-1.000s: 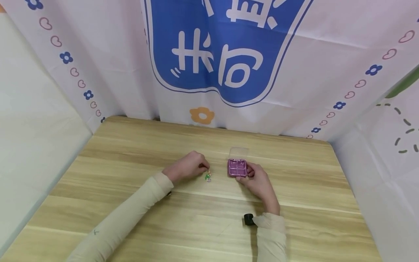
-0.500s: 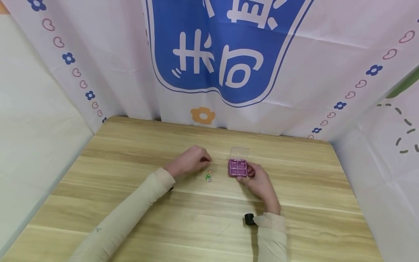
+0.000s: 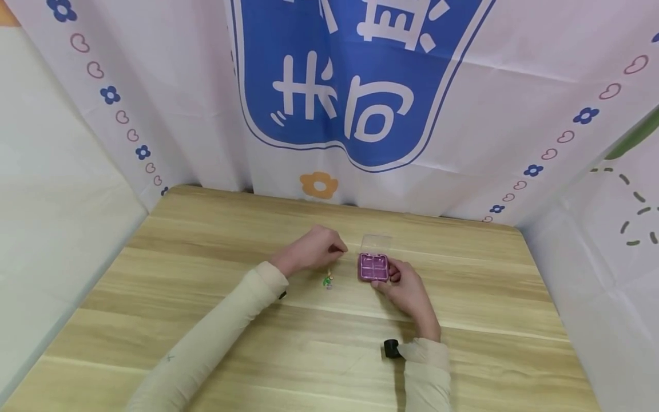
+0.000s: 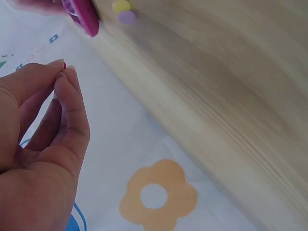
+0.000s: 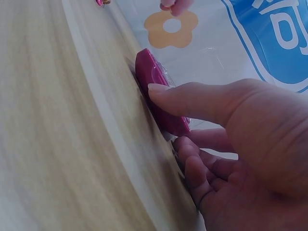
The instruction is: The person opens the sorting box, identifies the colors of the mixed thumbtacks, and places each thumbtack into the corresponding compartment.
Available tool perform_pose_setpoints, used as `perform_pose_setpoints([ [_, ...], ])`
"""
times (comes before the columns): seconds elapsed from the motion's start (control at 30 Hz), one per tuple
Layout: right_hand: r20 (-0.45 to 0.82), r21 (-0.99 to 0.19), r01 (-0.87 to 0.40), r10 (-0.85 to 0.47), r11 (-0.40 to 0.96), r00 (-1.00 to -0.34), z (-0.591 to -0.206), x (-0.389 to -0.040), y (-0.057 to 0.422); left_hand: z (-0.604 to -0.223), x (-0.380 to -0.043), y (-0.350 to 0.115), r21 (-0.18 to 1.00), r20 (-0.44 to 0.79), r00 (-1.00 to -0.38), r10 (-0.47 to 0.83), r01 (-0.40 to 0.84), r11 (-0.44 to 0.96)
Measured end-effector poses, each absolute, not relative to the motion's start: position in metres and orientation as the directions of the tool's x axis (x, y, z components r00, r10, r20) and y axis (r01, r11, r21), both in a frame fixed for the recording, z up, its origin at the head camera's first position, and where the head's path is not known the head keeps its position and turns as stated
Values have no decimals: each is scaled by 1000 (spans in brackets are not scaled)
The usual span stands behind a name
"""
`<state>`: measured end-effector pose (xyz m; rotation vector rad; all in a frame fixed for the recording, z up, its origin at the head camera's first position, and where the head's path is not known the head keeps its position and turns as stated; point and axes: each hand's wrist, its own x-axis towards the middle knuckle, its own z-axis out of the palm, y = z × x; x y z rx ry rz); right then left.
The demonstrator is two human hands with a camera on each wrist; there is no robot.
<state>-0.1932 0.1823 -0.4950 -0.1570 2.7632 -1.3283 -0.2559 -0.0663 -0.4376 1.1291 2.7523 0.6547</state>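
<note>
A small purple pillbox [image 3: 373,267] with several compartments and a clear lid [image 3: 376,243] flipped back lies on the table. My right hand [image 3: 410,290] grips it at its right side, the thumb [image 5: 185,98] along the near edge. To the left of the box, my left hand [image 3: 316,249] pinches a tiny red piece [image 4: 64,65] between thumb and fingertips, just above the table. Most of that piece is hidden by the fingers. Below that hand is a small cluster of colourful pieces [image 3: 328,281], green among them; a yellow disc [image 4: 121,6] and a lilac disc [image 4: 127,18] show in the left wrist view.
The wooden table [image 3: 309,355] has its back edge against a white curtain [image 3: 206,114] with a blue printed emblem [image 3: 345,114]. Pale cloth walls stand left and right. A black wrist camera [image 3: 392,348] sits by the right sleeve.
My left hand has lifted away from the cluster and moved right, toward the pillbox. The right hand and the pillbox have stayed in place.
</note>
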Motion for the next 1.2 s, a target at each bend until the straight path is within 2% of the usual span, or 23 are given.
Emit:
perform_pose_setpoints([
  [0.5,-11,-791,-66,-122,608,-992,-494,-192,184,-433,-260,-12,413,119,-647,753,722,555],
  [0.97,29,-791,-112,-145,602,-989,-494,-192,183,-451,-252,19,306,183,-643,744,756,579],
  [1.2,1,-776,-80,-126,626,-992,-494,-190,182,-457,-250,31,264,187,-650,736,755,600],
])
